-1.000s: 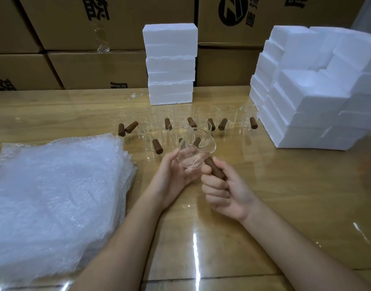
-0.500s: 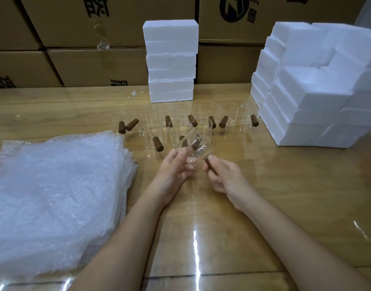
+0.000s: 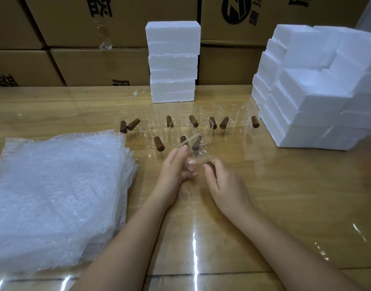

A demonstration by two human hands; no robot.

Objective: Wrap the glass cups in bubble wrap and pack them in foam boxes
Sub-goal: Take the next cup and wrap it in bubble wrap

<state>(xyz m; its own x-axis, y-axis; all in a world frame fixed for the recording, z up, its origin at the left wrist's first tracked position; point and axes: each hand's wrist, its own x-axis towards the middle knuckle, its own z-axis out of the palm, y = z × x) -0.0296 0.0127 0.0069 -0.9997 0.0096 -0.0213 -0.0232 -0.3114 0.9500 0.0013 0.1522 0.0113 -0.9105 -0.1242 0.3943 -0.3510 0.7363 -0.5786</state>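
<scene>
Right hand (image 3: 224, 183) gripped the glass cup (image 3: 194, 161) by its handle (image 3: 211, 165); left hand (image 3: 175, 166) curled round the glass. Picked, not yet wrapped. Next, probably: lay it on the bubble wrap (image 3: 54, 196).

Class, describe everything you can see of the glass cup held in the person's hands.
The glass cup is clear, thin-walled and empty, with a stubby brown handle, wood by its look, on its side. It is tilted and unwrapped, just in front of the other cups on the table. The left hand grips its body; the right hand grips the handle.
</scene>
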